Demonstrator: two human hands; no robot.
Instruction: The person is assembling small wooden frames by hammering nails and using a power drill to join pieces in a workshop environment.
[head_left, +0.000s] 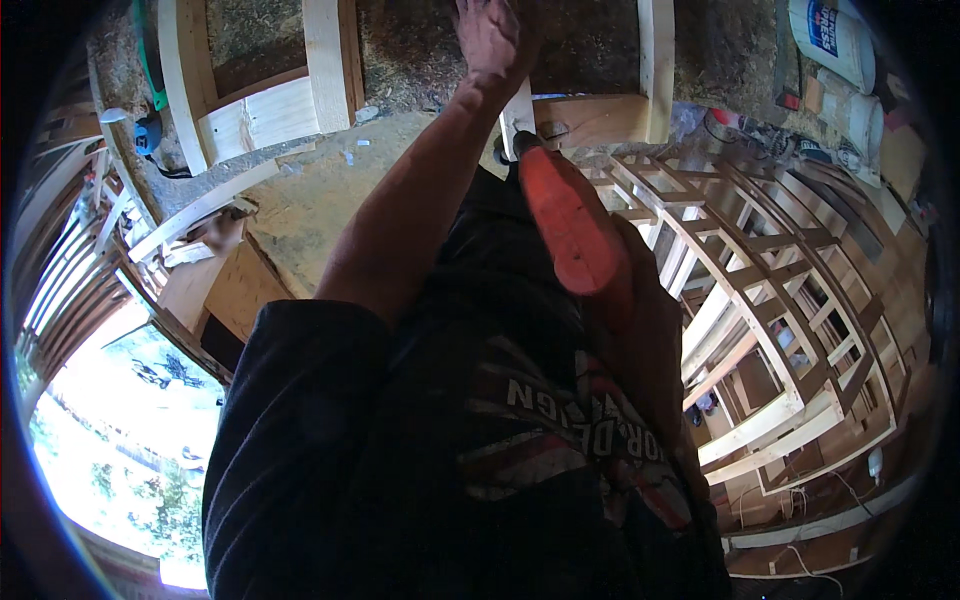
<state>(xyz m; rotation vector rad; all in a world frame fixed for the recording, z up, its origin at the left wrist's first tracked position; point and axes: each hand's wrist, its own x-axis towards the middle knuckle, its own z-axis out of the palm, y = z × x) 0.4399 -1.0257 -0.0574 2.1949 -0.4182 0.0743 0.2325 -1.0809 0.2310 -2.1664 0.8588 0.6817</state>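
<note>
My right hand (640, 265), deep in shadow, is closed around a red-orange power drill (570, 220); the drill's body hides most of my fingers. The drill's dark nose points away from me and meets the near end of a pale wooden board (515, 115); the tip itself cannot be made out. My left hand (492, 42) is at the upper edge, over that same board and apparently gripping it, with its fingertips partly cut off by the picture's edge. This board stands within a lumber frame whose near crosspiece (600, 120) lies just to the right.
More frame timbers (328, 60) stand at the upper left. A large slatted wooden frame (770, 290) fills the right side. White buckets (835, 45) are at the far right, a blue tool (147, 135) at the far left. A plywood box (225, 285) sits left of my arm.
</note>
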